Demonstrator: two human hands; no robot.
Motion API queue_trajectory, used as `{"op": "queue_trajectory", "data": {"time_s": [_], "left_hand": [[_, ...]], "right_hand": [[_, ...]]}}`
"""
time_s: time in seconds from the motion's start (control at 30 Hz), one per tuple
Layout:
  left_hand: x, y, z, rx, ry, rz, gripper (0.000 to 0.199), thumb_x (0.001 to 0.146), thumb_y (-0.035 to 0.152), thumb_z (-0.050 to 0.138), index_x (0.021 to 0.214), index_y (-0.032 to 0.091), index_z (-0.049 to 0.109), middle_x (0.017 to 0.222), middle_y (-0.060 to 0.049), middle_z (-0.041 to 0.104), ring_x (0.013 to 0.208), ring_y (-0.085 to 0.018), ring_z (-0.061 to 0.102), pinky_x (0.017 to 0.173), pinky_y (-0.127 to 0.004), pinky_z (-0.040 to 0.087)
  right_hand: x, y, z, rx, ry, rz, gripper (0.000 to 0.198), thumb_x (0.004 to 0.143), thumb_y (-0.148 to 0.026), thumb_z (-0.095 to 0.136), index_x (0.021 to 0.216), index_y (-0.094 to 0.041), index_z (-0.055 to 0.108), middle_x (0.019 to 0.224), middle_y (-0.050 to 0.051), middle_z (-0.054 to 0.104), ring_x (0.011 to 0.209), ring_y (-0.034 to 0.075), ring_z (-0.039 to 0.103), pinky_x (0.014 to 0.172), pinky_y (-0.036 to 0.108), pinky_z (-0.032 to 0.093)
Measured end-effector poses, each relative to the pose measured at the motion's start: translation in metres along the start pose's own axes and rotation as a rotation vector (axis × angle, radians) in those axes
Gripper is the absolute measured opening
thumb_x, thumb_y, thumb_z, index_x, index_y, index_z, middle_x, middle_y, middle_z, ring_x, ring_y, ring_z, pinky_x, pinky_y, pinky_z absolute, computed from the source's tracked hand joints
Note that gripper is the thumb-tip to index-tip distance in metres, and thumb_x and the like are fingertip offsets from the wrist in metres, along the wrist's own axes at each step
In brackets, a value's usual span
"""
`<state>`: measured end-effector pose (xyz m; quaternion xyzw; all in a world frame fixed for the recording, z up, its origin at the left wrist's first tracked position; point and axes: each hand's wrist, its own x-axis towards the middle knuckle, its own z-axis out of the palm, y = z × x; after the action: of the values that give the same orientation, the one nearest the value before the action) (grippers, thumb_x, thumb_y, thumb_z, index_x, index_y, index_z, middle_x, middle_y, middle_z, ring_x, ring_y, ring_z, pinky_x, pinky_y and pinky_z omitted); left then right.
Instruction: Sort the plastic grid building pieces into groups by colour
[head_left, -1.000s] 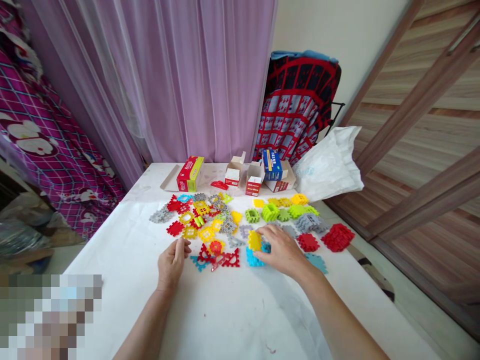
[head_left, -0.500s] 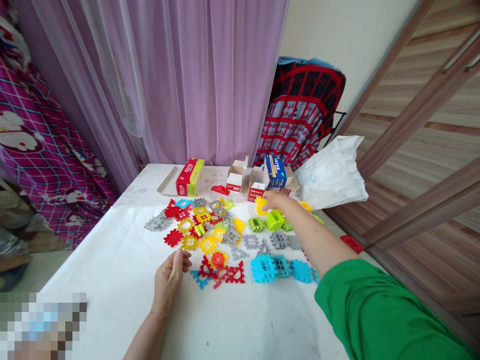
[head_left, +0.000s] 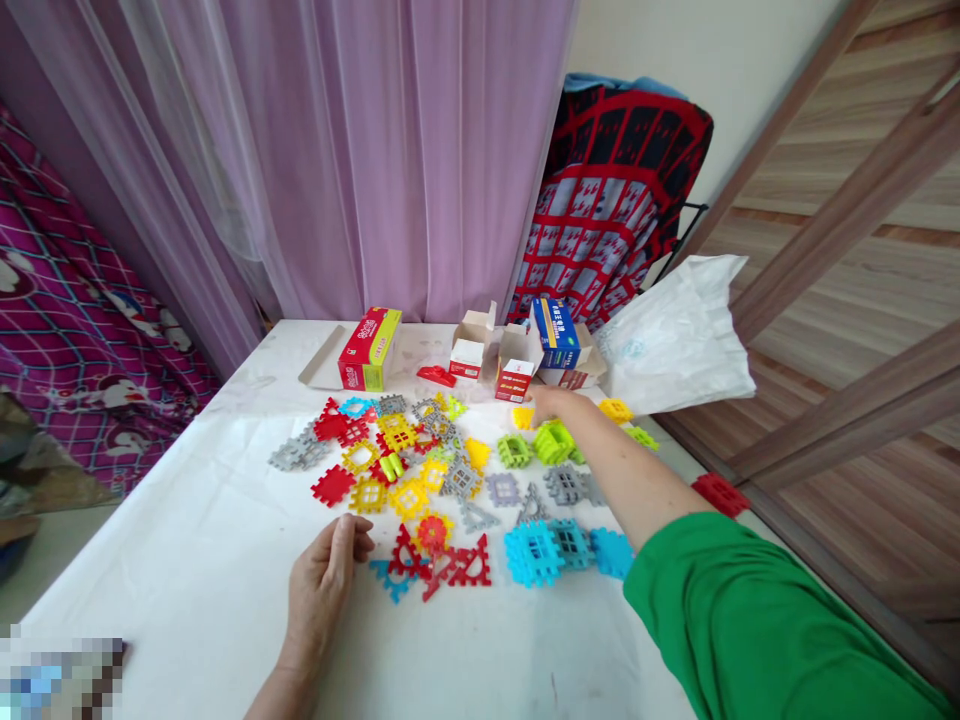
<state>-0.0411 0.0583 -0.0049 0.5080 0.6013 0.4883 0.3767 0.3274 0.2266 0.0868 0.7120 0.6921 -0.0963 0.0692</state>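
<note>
My left hand (head_left: 322, 580) rests on its side on the white tabletop, fingers loosely curled in and nothing seen in them. Just right of it lie red triangular plastic pieces (head_left: 471, 562) and a blue one (head_left: 391, 580), all with toothed edges. At the far side of the table, my right hand (head_left: 551, 402) is beside a yellow toothed piece (head_left: 523, 418); its fingers are mostly hidden, so I cannot tell whether they grip the piece. Nearer me are joined green pieces (head_left: 553, 442), grey pieces (head_left: 566, 485) and blue pieces (head_left: 534, 553).
Mixed interlocking pieces (head_left: 409, 497) lie piled at centre left. Along the back stand a red-and-yellow box (head_left: 364, 350), small open cartons (head_left: 514, 378), a blue box (head_left: 556, 335) and a white bag (head_left: 679, 340). A red piece (head_left: 721, 493) sits beyond the table's right edge.
The yellow piece, earlier raised in my right fingers, now sits lower, by the table surface. My left hand stays nearly in place; the view has shifted slightly.
</note>
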Motion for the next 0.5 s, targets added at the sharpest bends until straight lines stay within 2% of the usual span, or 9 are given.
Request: {"op": "queue_trajectory", "data": {"time_s": [0.07, 0.13, 0.23, 0.3, 0.37, 0.5], "left_hand": [[0.0, 0.001, 0.0, 0.011, 0.001, 0.005, 0.06, 0.08, 0.074, 0.045, 0.075, 0.019, 0.066, 0.06, -0.003, 0.065, 0.053, -0.017, 0.059, 0.047, -0.025, 0.046], [0.0, 0.001, 0.001, 0.01, 0.001, 0.012, 0.059, 0.08, 0.074, 0.045, 0.074, 0.019, 0.066, 0.06, -0.003, 0.064, 0.053, -0.017, 0.059, 0.047, -0.025, 0.046], [0.0, 0.001, 0.002, -0.007, -0.001, 0.019, 0.059, 0.08, 0.073, 0.045, 0.074, 0.019, 0.066, 0.06, -0.003, 0.064, 0.053, -0.017, 0.059, 0.047, -0.025, 0.046], [0.0, 0.001, 0.003, -0.021, -0.001, 0.024, 0.059, 0.08, 0.073, 0.044, 0.073, 0.018, 0.065, 0.06, -0.003, 0.064, 0.053, -0.016, 0.059, 0.047, -0.025, 0.046], [0.001, 0.0, 0.003, -0.027, -0.001, 0.031, 0.06, 0.081, 0.074, 0.044, 0.073, 0.018, 0.065, 0.059, -0.003, 0.064, 0.053, -0.016, 0.059, 0.047, -0.025, 0.046], [0.002, -0.002, 0.003, -0.034, -0.003, 0.04, 0.06, 0.082, 0.074, 0.042, 0.073, 0.018, 0.065, 0.058, -0.003, 0.064, 0.052, -0.016, 0.059, 0.048, -0.025, 0.046]], "right_hand": [[-0.003, -0.002, -0.003, -0.036, -0.054, 0.005, 0.049, 0.061, -0.018, 0.079, 0.109, -0.025, 0.073, 0.105, 0.005, 0.075, 0.085, 0.024, 0.07, 0.073, 0.03, 0.053], [-0.009, -0.01, -0.005, -0.074, -0.058, -0.014, 0.047, 0.069, -0.019, 0.072, 0.116, -0.024, 0.07, 0.117, 0.007, 0.071, 0.098, 0.025, 0.068, 0.081, 0.03, 0.051], [-0.024, -0.035, -0.003, -0.112, -0.039, -0.109, 0.04, 0.08, -0.024, 0.062, 0.12, -0.027, 0.068, 0.127, 0.004, 0.066, 0.115, 0.023, 0.061, 0.093, 0.029, 0.046], [-0.036, -0.059, 0.003, -0.142, -0.059, -0.19, 0.039, 0.08, -0.027, 0.063, 0.119, -0.029, 0.068, 0.127, 0.003, 0.066, 0.117, 0.023, 0.059, 0.096, 0.029, 0.044], [-0.048, -0.082, 0.01, -0.184, -0.097, -0.253, 0.042, 0.074, -0.03, 0.07, 0.116, -0.029, 0.069, 0.123, 0.005, 0.068, 0.116, 0.026, 0.059, 0.097, 0.033, 0.044], [-0.06, -0.113, 0.02, -0.257, -0.14, -0.279, 0.049, 0.067, -0.031, 0.075, 0.115, -0.024, 0.069, 0.117, 0.012, 0.07, 0.113, 0.032, 0.061, 0.095, 0.039, 0.046]]}}
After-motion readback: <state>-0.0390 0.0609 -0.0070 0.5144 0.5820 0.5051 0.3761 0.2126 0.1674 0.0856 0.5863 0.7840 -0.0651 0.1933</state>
